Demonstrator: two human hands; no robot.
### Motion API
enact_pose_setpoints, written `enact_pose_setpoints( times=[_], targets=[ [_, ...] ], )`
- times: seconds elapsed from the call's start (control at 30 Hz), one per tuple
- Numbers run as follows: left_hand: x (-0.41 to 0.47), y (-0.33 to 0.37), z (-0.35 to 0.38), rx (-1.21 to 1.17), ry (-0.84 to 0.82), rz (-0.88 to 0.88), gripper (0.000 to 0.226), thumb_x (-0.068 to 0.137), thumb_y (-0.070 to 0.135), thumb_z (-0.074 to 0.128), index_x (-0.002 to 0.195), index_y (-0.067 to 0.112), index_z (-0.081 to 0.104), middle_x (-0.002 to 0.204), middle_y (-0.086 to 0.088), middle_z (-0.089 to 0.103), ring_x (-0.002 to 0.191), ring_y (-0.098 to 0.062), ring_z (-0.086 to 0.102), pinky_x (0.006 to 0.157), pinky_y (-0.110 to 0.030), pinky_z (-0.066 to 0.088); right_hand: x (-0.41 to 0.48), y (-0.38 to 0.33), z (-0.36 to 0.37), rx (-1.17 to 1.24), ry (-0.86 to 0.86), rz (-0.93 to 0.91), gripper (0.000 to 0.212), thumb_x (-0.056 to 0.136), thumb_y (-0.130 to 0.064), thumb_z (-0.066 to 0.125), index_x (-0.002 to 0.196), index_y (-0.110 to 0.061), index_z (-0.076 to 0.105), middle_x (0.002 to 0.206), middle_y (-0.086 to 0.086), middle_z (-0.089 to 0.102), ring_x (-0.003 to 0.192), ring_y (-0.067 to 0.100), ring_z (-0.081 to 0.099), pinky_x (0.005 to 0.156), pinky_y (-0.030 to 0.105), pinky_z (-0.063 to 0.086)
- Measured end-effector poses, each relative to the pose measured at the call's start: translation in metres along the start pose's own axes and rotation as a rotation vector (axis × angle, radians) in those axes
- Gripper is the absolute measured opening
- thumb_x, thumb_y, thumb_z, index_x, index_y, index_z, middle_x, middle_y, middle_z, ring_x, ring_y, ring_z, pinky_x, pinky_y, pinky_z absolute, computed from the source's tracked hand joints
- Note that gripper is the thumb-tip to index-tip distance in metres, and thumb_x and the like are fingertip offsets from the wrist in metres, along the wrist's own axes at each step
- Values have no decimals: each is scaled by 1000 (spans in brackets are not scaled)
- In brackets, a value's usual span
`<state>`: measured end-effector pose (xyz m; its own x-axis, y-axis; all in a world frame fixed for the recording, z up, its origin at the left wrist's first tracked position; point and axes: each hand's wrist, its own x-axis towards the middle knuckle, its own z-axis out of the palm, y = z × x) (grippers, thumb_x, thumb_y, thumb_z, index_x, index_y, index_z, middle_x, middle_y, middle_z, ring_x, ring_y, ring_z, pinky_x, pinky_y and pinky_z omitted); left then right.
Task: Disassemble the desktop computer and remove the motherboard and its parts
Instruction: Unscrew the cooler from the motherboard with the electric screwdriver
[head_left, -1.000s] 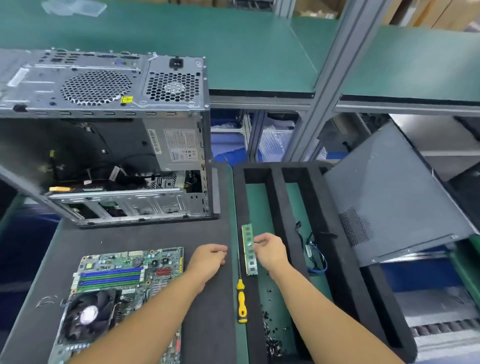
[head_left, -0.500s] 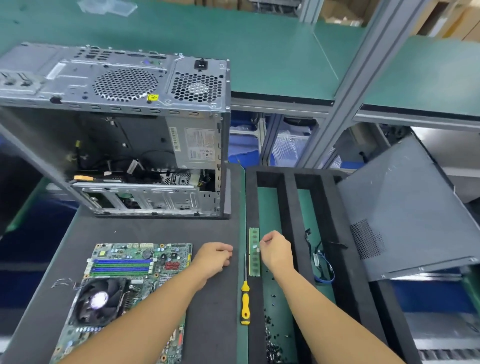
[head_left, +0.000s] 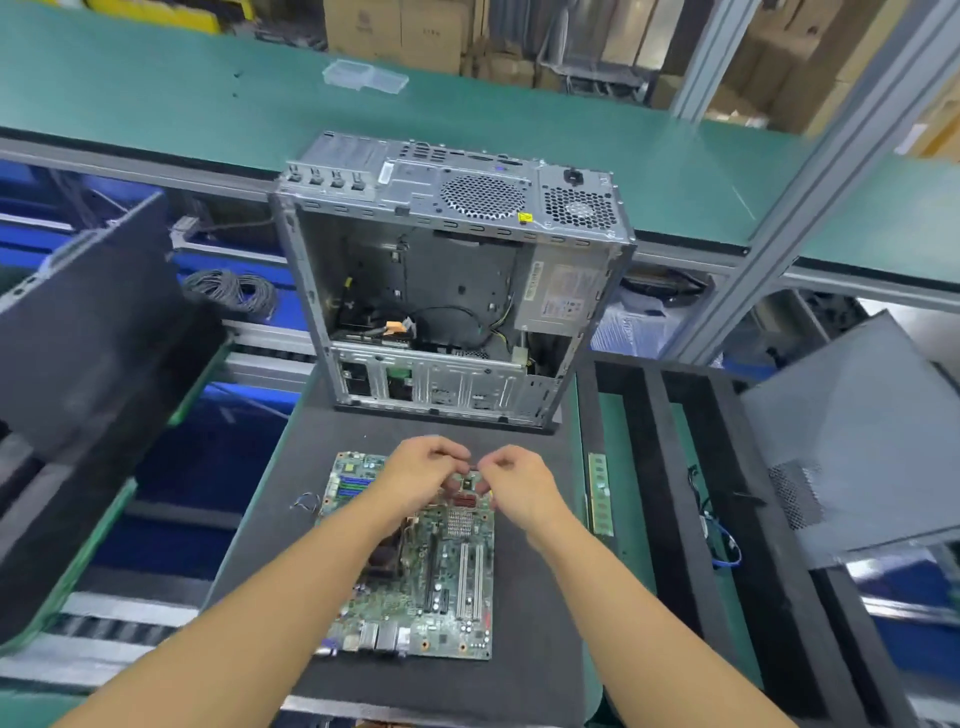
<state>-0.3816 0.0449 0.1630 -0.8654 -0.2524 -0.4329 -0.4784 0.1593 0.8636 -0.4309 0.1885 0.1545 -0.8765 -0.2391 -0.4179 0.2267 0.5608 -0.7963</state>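
The green motherboard lies flat on the dark mat in front of me. My left hand and my right hand hover close together over its far end, fingers curled down toward the board. What the fingertips touch or hold is hidden by the hands. Blue memory slots show just left of my left hand. One green memory module lies alone in the black tray's left compartment. Behind the board stands the open metal computer case, cables loose inside.
A grey side panel leans at the right over the black tray, with a blue cable in a compartment beside it. Another dark panel leans at the left. A small loose wire lies left of the board.
My right hand let go of the memory module in the tray and moved left to the motherboard. My left hand also moved onto the board. The view swung left.
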Motion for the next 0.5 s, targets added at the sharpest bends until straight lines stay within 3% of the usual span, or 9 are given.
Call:
enact_pose_setpoints(
  times=[0.13, 0.23, 0.37, 0.43, 0.5],
  targets=[
    [-14, -24, -59, 82, 89, 75, 23, 95, 1, 52, 94, 16, 69, 90, 1, 74, 65, -4, 66, 53, -11, 45, -22, -19, 33, -31, -40, -20, 15, 94, -21, 53, 89, -17, 67, 70, -2, 71, 54, 12, 55, 54, 22, 44],
    [-23, -44, -94, 229, 100, 105, 19, 93, 13, 61, 87, 29, 70, 88, 9, 73, 78, -12, 67, 66, -17, 49, -36, -26, 51, -56, -82, -13, 18, 94, -18, 52, 85, -14, 67, 72, 1, 69, 54, 16, 51, 46, 21, 37],
    [-31, -67, -113, 380, 67, 116, 26, 92, 14, 61, 84, 37, 68, 98, 15, 72, 89, -9, 67, 85, -29, 53, -46, -30, 65, -107, -78, 11, 19, 93, -19, 53, 86, -14, 69, 75, -1, 72, 55, 15, 53, 50, 24, 39],
    [-35, -72, -114, 393, 83, 115, 29, 92, 9, 57, 85, 36, 68, 102, 11, 71, 92, -12, 66, 85, -28, 52, -49, -31, 68, -89, -75, 17, 18, 94, -18, 52, 87, -12, 68, 71, -4, 70, 52, 14, 51, 45, 20, 37],
    [-36, -75, -113, 405, 84, 113, 27, 93, 8, 55, 91, 32, 68, 104, 11, 69, 86, -8, 64, 75, -22, 48, -53, -31, 69, -79, -75, 27, 18, 95, -18, 52, 90, -10, 68, 69, -4, 68, 52, 13, 51, 42, 18, 35]
  ],
)
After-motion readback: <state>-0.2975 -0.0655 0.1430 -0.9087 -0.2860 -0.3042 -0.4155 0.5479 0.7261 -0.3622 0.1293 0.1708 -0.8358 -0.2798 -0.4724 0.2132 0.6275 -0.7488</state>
